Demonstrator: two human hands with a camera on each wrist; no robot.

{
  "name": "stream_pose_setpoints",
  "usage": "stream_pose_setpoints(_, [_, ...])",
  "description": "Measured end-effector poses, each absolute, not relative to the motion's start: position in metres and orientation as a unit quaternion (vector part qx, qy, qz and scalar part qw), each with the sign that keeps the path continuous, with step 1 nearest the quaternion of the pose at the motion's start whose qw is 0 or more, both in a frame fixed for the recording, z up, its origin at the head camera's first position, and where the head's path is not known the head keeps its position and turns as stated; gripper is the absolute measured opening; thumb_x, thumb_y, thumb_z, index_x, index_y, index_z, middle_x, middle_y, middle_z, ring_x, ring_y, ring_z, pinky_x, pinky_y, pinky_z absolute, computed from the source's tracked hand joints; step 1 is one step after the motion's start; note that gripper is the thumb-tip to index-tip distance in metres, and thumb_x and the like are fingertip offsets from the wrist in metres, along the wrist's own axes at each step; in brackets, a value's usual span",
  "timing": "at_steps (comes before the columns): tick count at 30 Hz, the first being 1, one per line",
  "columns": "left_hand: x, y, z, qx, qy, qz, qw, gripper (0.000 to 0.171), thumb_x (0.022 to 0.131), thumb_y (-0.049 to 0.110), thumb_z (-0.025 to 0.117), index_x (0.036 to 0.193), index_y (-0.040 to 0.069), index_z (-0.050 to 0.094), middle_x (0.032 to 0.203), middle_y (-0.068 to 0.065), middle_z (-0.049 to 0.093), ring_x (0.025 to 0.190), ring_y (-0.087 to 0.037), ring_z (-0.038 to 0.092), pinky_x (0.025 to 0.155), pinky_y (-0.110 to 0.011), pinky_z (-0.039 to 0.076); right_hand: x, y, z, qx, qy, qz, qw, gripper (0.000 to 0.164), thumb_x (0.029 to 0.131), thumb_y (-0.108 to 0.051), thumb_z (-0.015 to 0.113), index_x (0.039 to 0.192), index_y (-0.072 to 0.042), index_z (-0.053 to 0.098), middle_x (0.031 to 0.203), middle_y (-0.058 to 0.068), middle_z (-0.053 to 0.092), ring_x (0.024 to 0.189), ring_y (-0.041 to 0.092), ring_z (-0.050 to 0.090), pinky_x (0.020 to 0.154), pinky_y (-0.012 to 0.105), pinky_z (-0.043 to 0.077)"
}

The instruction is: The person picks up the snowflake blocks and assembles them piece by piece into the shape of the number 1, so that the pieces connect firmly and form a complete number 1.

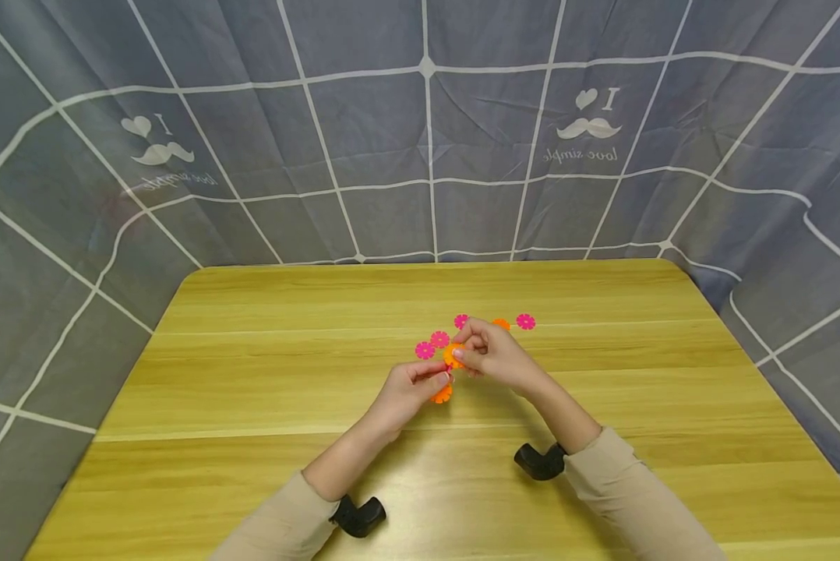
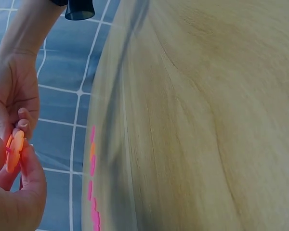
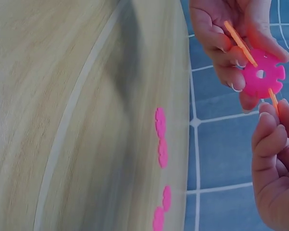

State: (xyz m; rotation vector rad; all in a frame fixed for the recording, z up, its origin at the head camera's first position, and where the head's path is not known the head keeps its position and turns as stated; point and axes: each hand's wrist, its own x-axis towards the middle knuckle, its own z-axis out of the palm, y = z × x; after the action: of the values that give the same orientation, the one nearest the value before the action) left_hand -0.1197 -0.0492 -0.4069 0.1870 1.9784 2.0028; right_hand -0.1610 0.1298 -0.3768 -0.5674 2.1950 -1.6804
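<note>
In front of me, both hands work on small notched flower-shaped discs held over the table. My left hand [image 1: 407, 392] pinches a pink disc [image 3: 269, 61], whose round centre hole shows in the right wrist view. An orange disc [image 1: 442, 394] is slotted edge-on into one side of it, below the left fingers. Between thumb and fingers my right hand [image 1: 495, 357] grips a second orange disc [image 1: 452, 356], its edge meeting the pink disc's opposite side at a steep angle.
Beyond the hands on the wooden table [image 1: 287, 389], loose pink discs [image 1: 425, 351] and an orange disc [image 1: 501, 323] lie in a rough row, with one pink disc [image 1: 526, 322] farthest right. A grey checked curtain [image 1: 371, 156] hangs around the table's back and sides.
</note>
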Motion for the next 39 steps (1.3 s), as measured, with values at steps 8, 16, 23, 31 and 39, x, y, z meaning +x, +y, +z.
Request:
stream_pose_setpoints(8, [-0.118, -0.049, -0.406, 0.064, 0.682, 0.714, 0.141, 0.029, 0.091, 0.000, 0.055, 0.112, -0.019, 0.055, 0.097, -0.023, 0.065, 0.077, -0.005, 0.058, 0.071, -0.017, 0.050, -0.161, 0.125, -0.377, -0.197, 0.764, -0.596, 0.150, 0.009, 0.090, 0.004, 0.055, 0.096, 0.009, 0.051, 0.062, 0.008, 0.051, 0.054, 0.024, 0.047, 0.047, 0.020, 0.037])
stream_pose_setpoints(16, [-0.118, -0.047, -0.405, 0.053, 0.680, 0.720, 0.126, 0.027, 0.091, 0.000, 0.056, 0.109, -0.020, 0.057, 0.092, -0.020, 0.066, 0.073, -0.004, 0.058, 0.067, -0.016, 0.050, -0.159, 0.122, -0.380, -0.181, 0.766, -0.602, 0.136, 0.007, 0.089, 0.005, 0.057, 0.093, 0.009, 0.053, 0.064, 0.017, 0.052, 0.054, 0.025, 0.049, 0.046, 0.020, 0.039])
stream_pose_setpoints(23, [-0.120, -0.047, -0.405, 0.046, 0.682, 0.718, 0.131, 0.027, 0.092, 0.003, 0.056, 0.109, -0.018, 0.058, 0.092, -0.017, 0.067, 0.075, -0.004, 0.058, 0.068, -0.017, 0.050, -0.156, 0.124, -0.380, -0.165, 0.763, -0.610, 0.136, 0.011, 0.089, 0.005, 0.057, 0.098, 0.010, 0.055, 0.068, 0.022, 0.056, 0.056, 0.027, 0.054, 0.051, 0.026, 0.049])
stream_pose_setpoints(31, [-0.123, -0.050, -0.407, 0.049, 0.664, 0.726, 0.173, 0.032, 0.093, 0.008, 0.056, 0.115, -0.016, 0.055, 0.102, -0.021, 0.065, 0.079, -0.005, 0.060, 0.077, -0.021, 0.051, -0.158, 0.134, -0.383, -0.164, 0.725, -0.642, 0.187, 0.029, 0.091, 0.007, 0.052, 0.119, 0.015, 0.050, 0.077, 0.011, 0.062, 0.064, 0.015, 0.058, 0.060, 0.023, 0.053])
stream_pose_setpoints(39, [-0.124, -0.051, -0.406, 0.028, 0.597, 0.767, 0.231, 0.037, 0.093, 0.007, 0.056, 0.121, -0.017, 0.049, 0.101, -0.011, 0.066, 0.086, -0.008, 0.062, 0.081, -0.022, 0.052, -0.157, 0.138, -0.386, -0.171, 0.707, -0.653, 0.212, 0.036, 0.092, 0.005, 0.050, 0.125, 0.017, 0.044, 0.081, 0.008, 0.062, 0.066, 0.014, 0.058, 0.062, 0.021, 0.052])
